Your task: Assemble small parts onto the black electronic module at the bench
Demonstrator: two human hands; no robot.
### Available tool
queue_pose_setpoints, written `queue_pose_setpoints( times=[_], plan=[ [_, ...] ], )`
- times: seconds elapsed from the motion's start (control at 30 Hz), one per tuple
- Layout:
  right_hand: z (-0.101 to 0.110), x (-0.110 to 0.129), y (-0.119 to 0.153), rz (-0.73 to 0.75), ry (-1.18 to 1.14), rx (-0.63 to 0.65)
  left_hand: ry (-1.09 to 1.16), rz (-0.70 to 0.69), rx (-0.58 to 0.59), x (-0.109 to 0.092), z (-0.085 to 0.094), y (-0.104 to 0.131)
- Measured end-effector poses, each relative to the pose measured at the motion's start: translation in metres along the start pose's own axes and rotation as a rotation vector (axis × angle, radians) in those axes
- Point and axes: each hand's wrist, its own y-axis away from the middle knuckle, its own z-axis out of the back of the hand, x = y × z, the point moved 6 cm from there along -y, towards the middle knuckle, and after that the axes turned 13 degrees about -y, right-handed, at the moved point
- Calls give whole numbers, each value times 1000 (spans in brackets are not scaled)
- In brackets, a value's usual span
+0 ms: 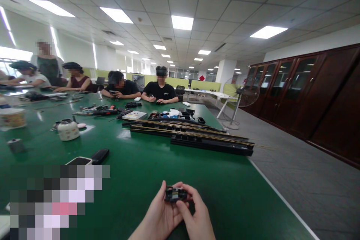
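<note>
A small black electronic device, with an open shell and pale and yellowish parts showing inside, is held in front of me above the near side of the green table. From the left, my left hand grips it, thumb raised along its edge and fingers curled underneath. My right hand pinches its right end between thumb and fingers. Both hands are closed on the same piece. Its underside is hidden by my fingers, and I cannot make out its exact kind.
Long black rails with thin brass-coloured rods lie across the green table. To the left stand a cream jar, a small metal cylinder and a black-screened object. Tools and several people are farther back; a fan stands right.
</note>
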Motion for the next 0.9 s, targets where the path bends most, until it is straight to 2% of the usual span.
queue_pose_setpoints(
  times=[0.2,0.3,0.4,0.57,0.73,0.9],
  plan=[
    [0,5,3,54,-39,-107,-29,34,25,1,-2,2],
    [0,10,4,82,-46,-93,-45,35,13,2,-1,3],
    [-2,13,4,77,-13,-19,-57,19,18,1,-1,3],
    [2,15,3,85,5,-22,-60,3,48,0,-4,1],
    [2,16,4,125,37,-29,-40,1,26,1,-2,0],
    [0,10,3,105,80,3,-20,-12,28,-1,-3,1]
  ],
)
